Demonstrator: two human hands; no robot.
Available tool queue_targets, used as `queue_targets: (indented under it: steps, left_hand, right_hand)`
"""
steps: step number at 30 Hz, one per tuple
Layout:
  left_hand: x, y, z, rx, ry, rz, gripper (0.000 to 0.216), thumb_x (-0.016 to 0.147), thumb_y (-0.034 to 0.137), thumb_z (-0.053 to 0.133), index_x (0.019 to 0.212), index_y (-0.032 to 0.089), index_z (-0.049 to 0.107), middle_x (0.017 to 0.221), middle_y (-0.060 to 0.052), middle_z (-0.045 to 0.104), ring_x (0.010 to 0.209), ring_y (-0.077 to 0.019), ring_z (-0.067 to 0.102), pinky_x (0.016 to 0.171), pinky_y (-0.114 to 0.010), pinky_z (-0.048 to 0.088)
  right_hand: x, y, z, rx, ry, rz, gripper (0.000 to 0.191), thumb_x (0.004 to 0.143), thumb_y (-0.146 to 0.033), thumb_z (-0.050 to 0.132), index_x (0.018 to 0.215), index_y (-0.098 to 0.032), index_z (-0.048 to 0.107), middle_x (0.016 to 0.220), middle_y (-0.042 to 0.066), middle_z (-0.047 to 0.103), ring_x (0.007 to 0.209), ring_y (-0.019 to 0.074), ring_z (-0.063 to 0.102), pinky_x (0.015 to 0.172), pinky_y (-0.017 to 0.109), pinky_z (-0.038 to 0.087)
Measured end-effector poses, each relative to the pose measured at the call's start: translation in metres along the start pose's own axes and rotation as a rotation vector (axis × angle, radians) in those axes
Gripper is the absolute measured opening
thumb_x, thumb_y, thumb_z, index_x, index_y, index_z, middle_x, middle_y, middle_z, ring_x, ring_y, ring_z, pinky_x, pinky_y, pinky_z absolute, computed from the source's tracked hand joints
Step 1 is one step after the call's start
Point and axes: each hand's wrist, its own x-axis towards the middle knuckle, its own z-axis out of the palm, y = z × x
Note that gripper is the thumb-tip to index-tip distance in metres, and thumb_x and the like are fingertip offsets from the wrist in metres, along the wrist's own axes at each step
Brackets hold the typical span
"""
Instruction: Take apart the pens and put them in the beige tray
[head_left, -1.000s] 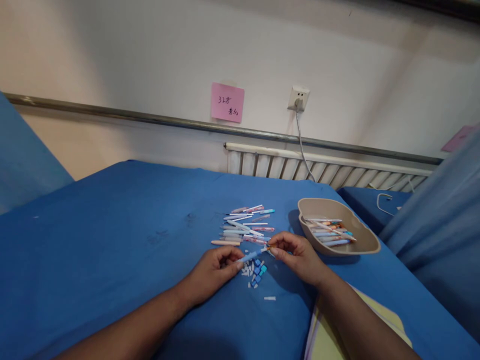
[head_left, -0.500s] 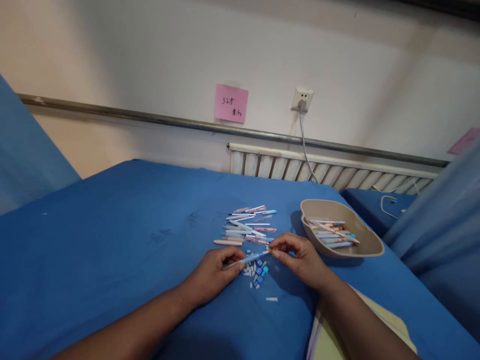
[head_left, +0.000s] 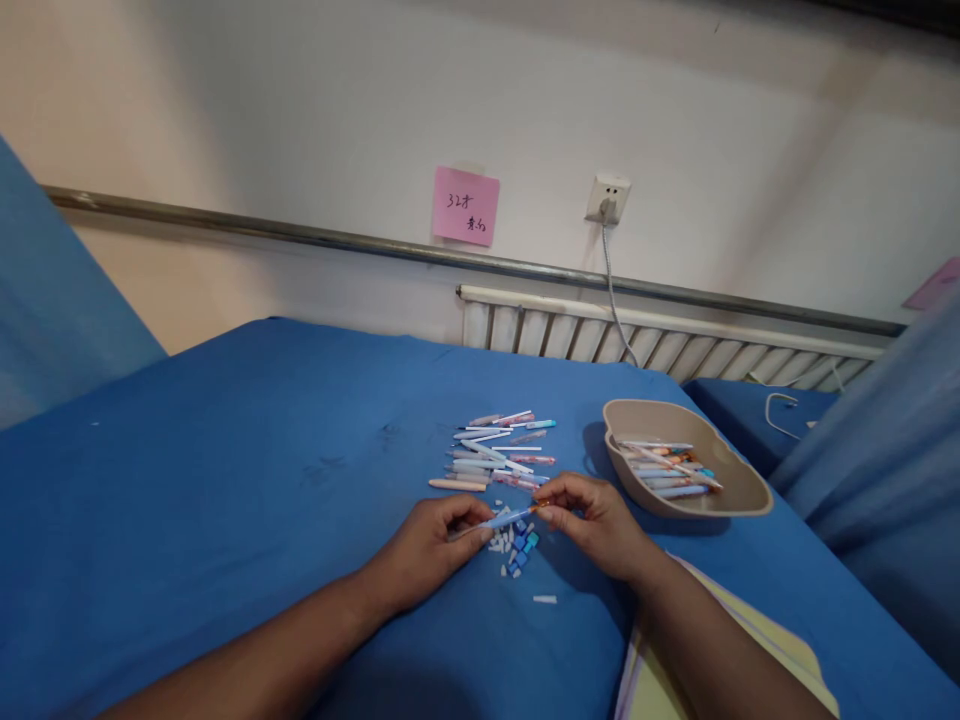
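Left hand [head_left: 431, 545] low on the blue table cover [head_left: 225, 480], thumb and fingertips pinched together on the rear part of a blue pen [head_left: 501, 520]. Right hand [head_left: 596, 520] opposite, thumb and forefinger closed on the same pen's orange-tipped front end. The pen spans the gap between the hands, nearly level, right end a little higher, just above the cover.

Directly under the pen: a small heap of pen caps [head_left: 514, 548], white and blue mixed (too small to count). One stray white cap [head_left: 545, 599] lies apart, nearer the person.

Just beyond the hands: a loose pile of pens [head_left: 495, 455], mostly lying crosswise, pastel barrels, some overlapping. A peach-coloured one sits at the near left edge of the pile.

To the right of the pile, close by the right hand: a beige tray [head_left: 686, 410], shallow, rounded corners. Finished pens [head_left: 667, 465] lie inside it, side by side along its near wall.

Far side: a radiator [head_left: 675, 340] against the wall, a metal rail [head_left: 262, 232] running above it. A pink sticky note [head_left: 465, 206] with handwriting, and a wall socket [head_left: 607, 198] with a grey cable [head_left: 611, 290] plugged in, hanging down behind the table.

Yellow fabric [head_left: 750, 640] shows under the right forearm at the table's near edge.
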Motion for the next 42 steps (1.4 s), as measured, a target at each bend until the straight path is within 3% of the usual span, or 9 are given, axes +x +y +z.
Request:
queue_targets:
  steps: [4, 11, 20, 32, 36, 42]
  left_hand:
    - [0.0007, -0.0024, 0.0024, -0.110, -0.029, -0.070, 0.022, 0.076, 0.035, 0.059, 0.083, 0.015, 0.065, 0.068, 0.002, 0.057, 0.061, -0.0114, 0.049, 0.057, -0.020, 0.038]
    - [0.0005, -0.0031, 0.0032, -0.126, -0.046, -0.095, 0.023, 0.076, 0.035, 0.061, 0.084, 0.014, 0.064, 0.065, 0.003, 0.054, 0.058, -0.0093, 0.047, 0.054, -0.019, 0.036]
    - [0.0004, -0.0033, 0.0015, -0.171, -0.088, -0.164, 0.025, 0.076, 0.037, 0.059, 0.086, 0.014, 0.062, 0.073, 0.001, 0.062, 0.054, -0.0081, 0.051, 0.050, -0.019, 0.037]
    - [-0.0007, -0.0049, 0.0023, -0.170, -0.134, -0.133, 0.025, 0.080, 0.039, 0.056, 0.089, 0.016, 0.061, 0.076, 0.000, 0.064, 0.057, -0.0080, 0.053, 0.051, -0.018, 0.038]
    - [0.0003, -0.0061, 0.0033, -0.244, -0.141, -0.135, 0.027, 0.080, 0.040, 0.058, 0.089, 0.015, 0.060, 0.077, 0.000, 0.064, 0.057, -0.0081, 0.053, 0.051, -0.019, 0.039]
    - [0.0027, -0.0074, 0.0036, -0.319, -0.126, -0.125, 0.029, 0.078, 0.042, 0.060, 0.089, 0.015, 0.060, 0.076, -0.001, 0.063, 0.058, -0.0088, 0.054, 0.053, -0.020, 0.041]
  right_hand:
    - [0.0001, -0.0008, 0.0010, 0.043, 0.009, 0.027, 0.019, 0.076, -0.032, 0.063, 0.087, -0.017, 0.064, 0.064, -0.001, 0.059, 0.059, 0.0111, 0.054, 0.056, 0.022, 0.042]
    - [-0.0007, -0.0046, -0.0005, -0.149, 0.055, -0.092, 0.011, 0.077, -0.025, 0.062, 0.084, -0.018, 0.065, 0.068, -0.001, 0.057, 0.063, 0.0112, 0.053, 0.059, 0.023, 0.041]
    - [-0.0005, -0.0024, 0.0035, 0.135, 0.020, 0.053, 0.014, 0.074, -0.026, 0.065, 0.083, -0.015, 0.064, 0.063, -0.002, 0.057, 0.057, 0.0097, 0.051, 0.054, 0.021, 0.039]
    - [0.0005, 0.0010, 0.0054, 0.167, -0.007, 0.094, 0.018, 0.077, -0.034, 0.062, 0.075, -0.016, 0.061, 0.059, -0.003, 0.054, 0.051, 0.0091, 0.049, 0.049, 0.021, 0.039]
    - [-0.0011, -0.0010, 0.0070, 0.151, -0.023, 0.044, 0.025, 0.083, -0.040, 0.053, 0.083, -0.016, 0.062, 0.062, -0.001, 0.057, 0.053, 0.0100, 0.052, 0.053, 0.022, 0.040]
    - [0.0002, 0.0033, 0.0093, 0.312, -0.061, 0.006, 0.046, 0.092, -0.049, 0.029, 0.099, -0.016, 0.060, 0.072, 0.003, 0.060, 0.055, 0.0118, 0.056, 0.055, 0.025, 0.044]
